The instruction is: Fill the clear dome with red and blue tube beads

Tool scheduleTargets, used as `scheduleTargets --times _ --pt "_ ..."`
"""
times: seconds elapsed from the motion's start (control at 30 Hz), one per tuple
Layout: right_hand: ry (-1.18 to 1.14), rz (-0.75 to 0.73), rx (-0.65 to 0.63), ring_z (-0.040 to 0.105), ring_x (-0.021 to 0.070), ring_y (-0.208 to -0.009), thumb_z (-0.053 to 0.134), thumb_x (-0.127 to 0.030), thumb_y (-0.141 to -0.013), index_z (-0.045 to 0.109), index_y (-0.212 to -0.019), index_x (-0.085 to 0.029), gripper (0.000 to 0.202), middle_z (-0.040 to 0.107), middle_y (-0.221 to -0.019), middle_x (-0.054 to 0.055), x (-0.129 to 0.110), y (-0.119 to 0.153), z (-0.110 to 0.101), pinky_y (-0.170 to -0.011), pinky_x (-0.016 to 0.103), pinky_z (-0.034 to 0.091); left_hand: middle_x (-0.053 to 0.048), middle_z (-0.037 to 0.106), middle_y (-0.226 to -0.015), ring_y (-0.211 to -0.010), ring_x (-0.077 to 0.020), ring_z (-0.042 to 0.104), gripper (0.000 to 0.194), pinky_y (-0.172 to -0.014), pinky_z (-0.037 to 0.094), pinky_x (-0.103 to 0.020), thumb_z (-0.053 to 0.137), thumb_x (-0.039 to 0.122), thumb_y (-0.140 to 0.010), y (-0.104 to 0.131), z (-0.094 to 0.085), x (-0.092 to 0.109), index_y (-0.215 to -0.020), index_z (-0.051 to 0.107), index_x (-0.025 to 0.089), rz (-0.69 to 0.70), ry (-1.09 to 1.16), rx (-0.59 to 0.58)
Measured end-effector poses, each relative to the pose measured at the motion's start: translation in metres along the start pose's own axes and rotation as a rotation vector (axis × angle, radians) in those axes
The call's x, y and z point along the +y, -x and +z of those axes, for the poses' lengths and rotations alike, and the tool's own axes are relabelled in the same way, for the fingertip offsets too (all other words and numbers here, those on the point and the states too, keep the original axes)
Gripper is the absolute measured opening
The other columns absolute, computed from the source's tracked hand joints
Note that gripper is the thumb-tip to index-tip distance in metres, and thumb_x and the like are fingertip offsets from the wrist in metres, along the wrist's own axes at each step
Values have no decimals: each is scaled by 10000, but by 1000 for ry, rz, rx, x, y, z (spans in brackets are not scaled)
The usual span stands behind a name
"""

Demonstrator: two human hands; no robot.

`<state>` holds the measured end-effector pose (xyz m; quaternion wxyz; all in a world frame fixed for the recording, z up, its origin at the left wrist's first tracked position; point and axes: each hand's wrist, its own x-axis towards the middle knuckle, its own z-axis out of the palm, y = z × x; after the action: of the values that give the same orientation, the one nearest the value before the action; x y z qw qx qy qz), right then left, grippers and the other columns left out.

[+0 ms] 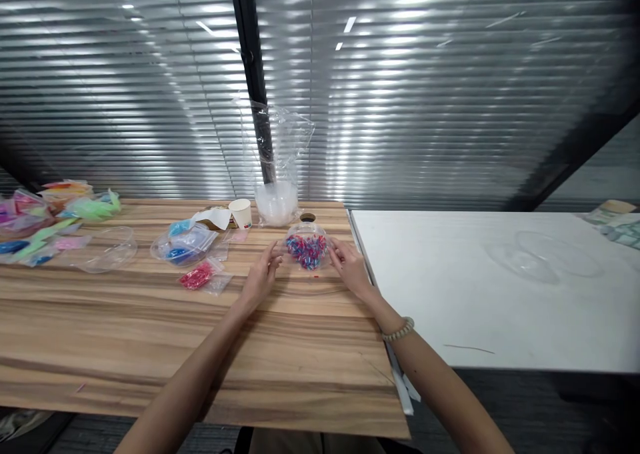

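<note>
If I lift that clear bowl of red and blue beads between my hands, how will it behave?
The clear bowl looks thin plastic, so it probably flexes if squeezed. The beads are loose and likely shift or spill when tilted. One stray bead already lies on the wooden table.

No readable text anywhere

Nothing is showing legible lettering, numbers, brands or signs. Taking the clear bowl of red and blue beads point(307, 247) as the landmark: the paper cup point(241, 213) standing to its left is showing no print that can be made out, the small bags point(203, 275) lying left of it are looking unlabelled at this size, and the packets point(616, 222) lying far to its right on the white table point(450, 294) are appearing too blurred to read.
</note>
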<state>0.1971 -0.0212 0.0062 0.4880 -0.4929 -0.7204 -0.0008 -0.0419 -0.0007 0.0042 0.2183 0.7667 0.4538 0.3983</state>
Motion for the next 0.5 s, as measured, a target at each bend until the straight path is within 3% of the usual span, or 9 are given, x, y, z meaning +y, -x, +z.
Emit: scheduleTargets --times 0.23,0.5 --pt "29 -33 17 628 193 -847 401 -279 -920 526 -1122 -176 259 638 -998 90 6 3 6 -756 341 516 -39 664 -851 -763 -172 646 255 -706 487 -298 419 296 -877 -2 -3 -5 -1109 475 208 -31 -33 22" --pt "74 -93 35 634 176 -715 409 -297 -921 511 -1075 -197 210 642 -917 74 6 5 7 -617 302 519 -46 664 -868 -786 -184 656 180 -672 494 -286 446 325 -872 -1 -6 -6 -999 501 209 4 -148 47"
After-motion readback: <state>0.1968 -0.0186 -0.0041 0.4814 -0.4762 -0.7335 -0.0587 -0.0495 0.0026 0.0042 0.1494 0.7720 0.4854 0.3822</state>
